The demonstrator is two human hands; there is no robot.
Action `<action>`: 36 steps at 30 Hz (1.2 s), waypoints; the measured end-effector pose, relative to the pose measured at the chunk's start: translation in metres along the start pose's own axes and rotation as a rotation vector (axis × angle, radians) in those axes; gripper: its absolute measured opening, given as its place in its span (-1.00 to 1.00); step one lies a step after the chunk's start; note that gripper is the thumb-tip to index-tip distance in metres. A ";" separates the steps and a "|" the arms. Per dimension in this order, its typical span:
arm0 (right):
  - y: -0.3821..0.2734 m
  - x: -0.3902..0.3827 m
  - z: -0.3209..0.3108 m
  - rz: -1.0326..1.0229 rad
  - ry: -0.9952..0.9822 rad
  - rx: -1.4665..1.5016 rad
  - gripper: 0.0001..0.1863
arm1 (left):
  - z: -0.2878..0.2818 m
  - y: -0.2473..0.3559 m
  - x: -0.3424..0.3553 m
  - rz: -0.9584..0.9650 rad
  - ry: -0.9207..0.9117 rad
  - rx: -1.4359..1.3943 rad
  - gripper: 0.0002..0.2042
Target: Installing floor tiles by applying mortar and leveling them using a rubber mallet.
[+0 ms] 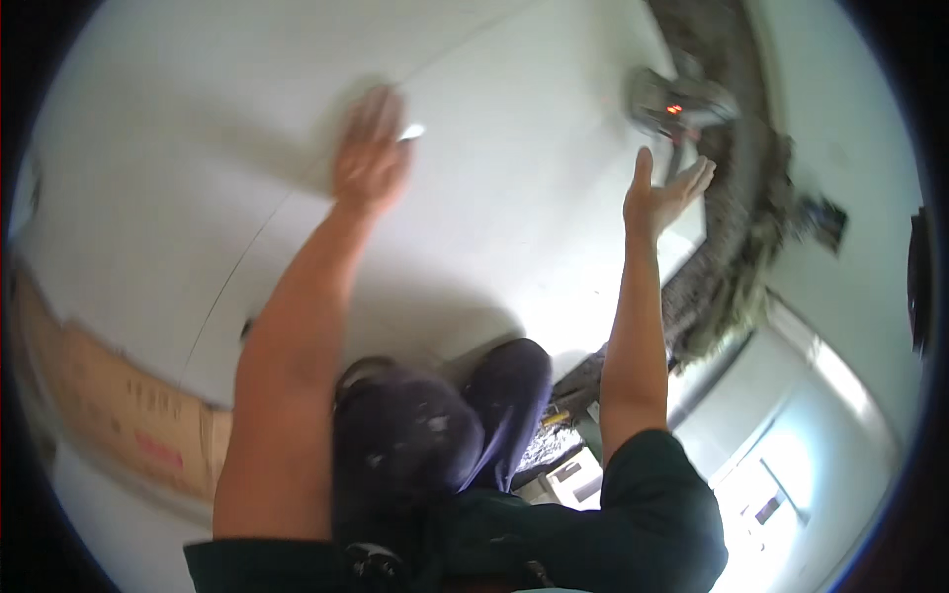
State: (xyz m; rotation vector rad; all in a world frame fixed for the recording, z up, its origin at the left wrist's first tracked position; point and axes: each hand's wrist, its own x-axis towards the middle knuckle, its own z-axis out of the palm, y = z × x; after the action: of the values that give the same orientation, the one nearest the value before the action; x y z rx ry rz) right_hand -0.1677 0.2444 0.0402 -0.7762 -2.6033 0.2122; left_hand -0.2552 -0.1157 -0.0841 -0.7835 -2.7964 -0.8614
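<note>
My left hand (372,158), slightly blurred, lies with its fingers stretched out on a large pale floor tile (494,198), over a thin joint line. A small white piece (412,130) shows beside its thumb; whether the hand grips it I cannot tell. Farther right, my right hand (662,198) is open, thumb and fingers spread, holding nothing. Just beyond its fingertips is a grey device (682,102) with red lights, blurred, near the tile's right edge. My bent knees (425,425) are in dark trousers close to my body.
Along the tile's right edge runs a strip of rough grey-brown mortar (736,178), beside a pale wall (830,148). A dark object (823,222) is by that wall. At the left lies a flattened cardboard box (129,415). A bright opening (766,494) shows at lower right.
</note>
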 end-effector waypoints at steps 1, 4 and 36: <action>0.053 0.024 -0.002 0.104 0.033 -0.200 0.04 | -0.003 0.008 0.009 0.010 -0.111 0.041 -0.39; 0.108 0.086 -0.021 0.626 -0.532 0.211 -0.29 | -0.005 0.021 0.017 0.016 -0.188 0.117 -0.36; 0.147 0.116 0.011 1.014 -0.666 0.696 -0.09 | -0.003 0.033 0.024 -0.003 -0.315 0.233 -0.28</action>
State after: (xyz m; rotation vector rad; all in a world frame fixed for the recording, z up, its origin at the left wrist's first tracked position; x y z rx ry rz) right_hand -0.1885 0.4301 0.0323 -1.8476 -2.0592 1.7809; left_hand -0.2593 -0.0833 -0.0594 -0.9474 -3.0908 -0.4293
